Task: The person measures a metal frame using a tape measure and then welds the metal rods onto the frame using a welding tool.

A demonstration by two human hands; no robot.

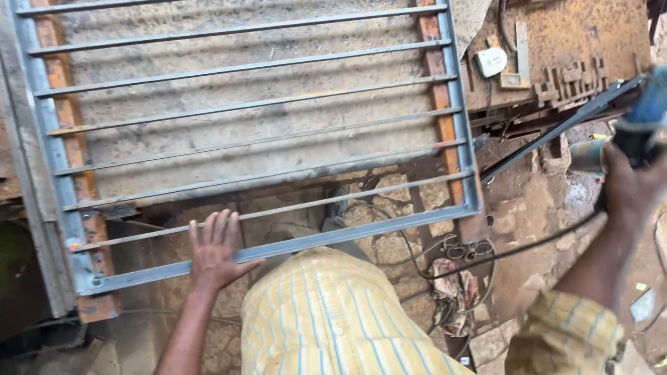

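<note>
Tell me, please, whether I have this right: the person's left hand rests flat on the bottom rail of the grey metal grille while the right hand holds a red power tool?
Not quite: the head view shows the power tool in the right hand is blue, not red. The left hand does rest flat on the grey metal grille's bottom rail.

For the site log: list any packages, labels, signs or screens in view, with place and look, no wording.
None in view: no package, label, sign or screen.
Nearest candidate: a small white rounded object on the rusty bench top right, beyond the grey metal grille; too small to identify.
</note>
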